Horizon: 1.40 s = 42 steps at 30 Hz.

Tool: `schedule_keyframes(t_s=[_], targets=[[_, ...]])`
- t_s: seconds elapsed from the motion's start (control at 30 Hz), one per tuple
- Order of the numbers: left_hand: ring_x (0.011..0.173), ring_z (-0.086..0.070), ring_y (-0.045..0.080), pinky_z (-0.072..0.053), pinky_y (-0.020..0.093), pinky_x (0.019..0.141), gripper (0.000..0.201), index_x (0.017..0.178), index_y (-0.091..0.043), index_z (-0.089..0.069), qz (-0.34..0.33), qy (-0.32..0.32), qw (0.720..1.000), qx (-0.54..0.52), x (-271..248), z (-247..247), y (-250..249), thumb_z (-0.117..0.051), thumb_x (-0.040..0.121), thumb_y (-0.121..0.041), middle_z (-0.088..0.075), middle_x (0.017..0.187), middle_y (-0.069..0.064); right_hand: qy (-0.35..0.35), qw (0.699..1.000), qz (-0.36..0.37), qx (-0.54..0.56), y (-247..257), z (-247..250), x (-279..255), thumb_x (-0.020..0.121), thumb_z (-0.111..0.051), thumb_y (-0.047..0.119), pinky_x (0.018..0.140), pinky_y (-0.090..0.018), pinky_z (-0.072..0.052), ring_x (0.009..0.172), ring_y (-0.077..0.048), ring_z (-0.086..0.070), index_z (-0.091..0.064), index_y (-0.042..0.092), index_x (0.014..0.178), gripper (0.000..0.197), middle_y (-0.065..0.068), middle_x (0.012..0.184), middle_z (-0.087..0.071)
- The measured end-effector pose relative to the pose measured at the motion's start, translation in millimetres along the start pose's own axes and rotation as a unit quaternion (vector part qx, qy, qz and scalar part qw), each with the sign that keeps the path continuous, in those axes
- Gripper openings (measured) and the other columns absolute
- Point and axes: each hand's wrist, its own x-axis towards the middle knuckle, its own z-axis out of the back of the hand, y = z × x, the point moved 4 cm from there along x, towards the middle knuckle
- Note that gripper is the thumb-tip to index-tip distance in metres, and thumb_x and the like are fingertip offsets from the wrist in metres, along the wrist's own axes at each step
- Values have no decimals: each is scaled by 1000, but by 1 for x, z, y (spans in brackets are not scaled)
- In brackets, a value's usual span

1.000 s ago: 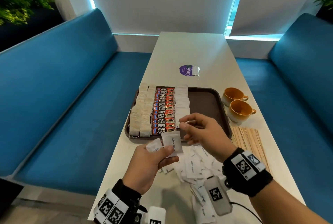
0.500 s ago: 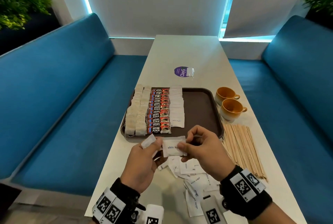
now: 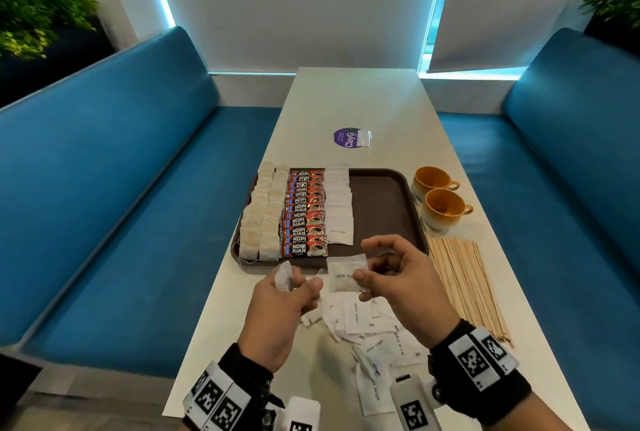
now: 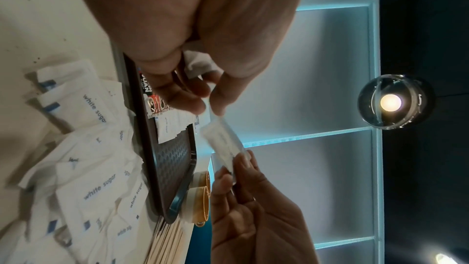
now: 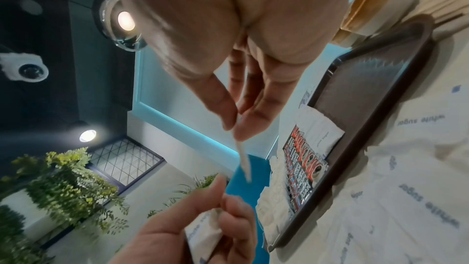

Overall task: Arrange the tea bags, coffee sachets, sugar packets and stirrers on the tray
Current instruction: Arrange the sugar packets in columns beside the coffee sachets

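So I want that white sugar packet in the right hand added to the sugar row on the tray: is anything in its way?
Nothing visible. The white sugar packet sits just short of the brown tray's near rim; the spot below the sugar row is bare.

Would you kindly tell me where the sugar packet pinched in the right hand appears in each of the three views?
Head: the sugar packet is at centre, just before the tray's near rim.
Left wrist: sugar packet at centre, edge-on, beside the tray.
Right wrist: sugar packet at centre, a thin strip below the fingertips.
Shared landmark: the tray.
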Motion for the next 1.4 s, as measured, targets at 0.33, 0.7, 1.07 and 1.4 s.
schedule_keyframes(t_s=[0.33, 0.7, 1.07, 1.4], targets=[[97, -72, 38, -61, 42, 81, 29, 106, 10, -57, 35, 104, 992, -65, -16, -28, -7, -71, 88, -7, -66, 111, 35, 78, 989, 32, -120, 2, -25, -10, 88, -73, 6, 73, -26, -60, 81, -12, -72, -74, 18, 95, 13, -1, 88, -76], [100, -73, 37, -63, 39, 84, 28, 119, 6, -64, 49, 74, 983, -161, -11, -12, -5, -57, 93, 11, -72, 114, 26, 40, 994, 33, -95, 1, -9, -7, 85, -79, 5, 73, -35, -62, 74, -22, -69, -79, 21, 84, 15, -1, 90, -76], [89, -72, 44, -65, 42, 72, 26, 110, 6, -69, 75, 76, 989, -101, -13, -13, -7, -68, 90, -12, -73, 105, 29, 75, 992, 23, -96, -6, -11, -7, 83, -80, -1, 78, -28, -61, 86, -16, -76, -81, 19, 94, 23, -2, 90, -79], [59, -66, 28, -58, 31, 53, 13, 94, -1, -75, -5, -2, 1000, 11, 0, -2, -7, -75, 87, -12, -74, 78, 21, 99, 990, 0, -102, -9, -12, 5, 83, -82, 4, 77, -25, -61, 81, -24, -75, -79, 23, 110, 33, -6, 88, -79]])
